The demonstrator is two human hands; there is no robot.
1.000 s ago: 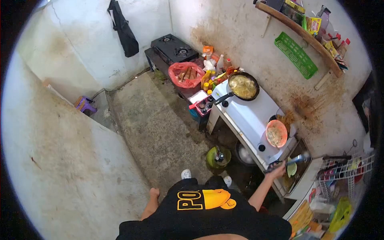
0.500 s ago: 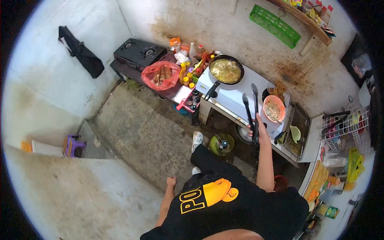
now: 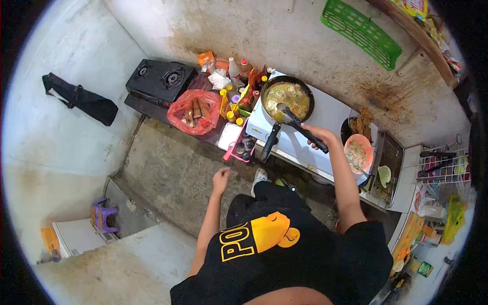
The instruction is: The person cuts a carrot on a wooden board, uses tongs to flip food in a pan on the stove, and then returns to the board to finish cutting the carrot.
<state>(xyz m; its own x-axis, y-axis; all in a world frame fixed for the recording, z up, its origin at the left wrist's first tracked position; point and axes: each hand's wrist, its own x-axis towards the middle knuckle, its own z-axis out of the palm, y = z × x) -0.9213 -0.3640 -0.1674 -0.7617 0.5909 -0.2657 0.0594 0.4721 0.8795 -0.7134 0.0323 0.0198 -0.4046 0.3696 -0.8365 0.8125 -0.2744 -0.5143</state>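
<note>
My right hand [image 3: 320,136] is closed around black tongs [image 3: 305,133]. The tong tips reach into a black frying pan [image 3: 309,108], at the edge of the oil, where pale battered pieces [image 3: 296,92] are frying. The pan sits on a white stove [image 3: 325,114], its handle [image 3: 271,142] pointing toward me. My left hand [image 3: 221,180] hangs in front of my body, above the floor and below a pink basket [image 3: 239,148]; its fingers are curled in and I see nothing in them. A pink bowl of batter [image 3: 358,152] with a utensil in it stands to the right of the pan.
Fried pieces [image 3: 362,123] lie in a dark container behind the bowl. A red plastic bag [image 3: 178,114] holds brown rolls, with a black two-burner stove [image 3: 160,81] beyond it. Bottles [image 3: 244,68] crowd left of the pan. A wire dish rack [image 3: 445,165] stands right of the sink.
My right hand has swung forward and left, bringing the tongs from beside the pink bowl into the pan. My left hand has risen and come forward. The view has shifted a little.
</note>
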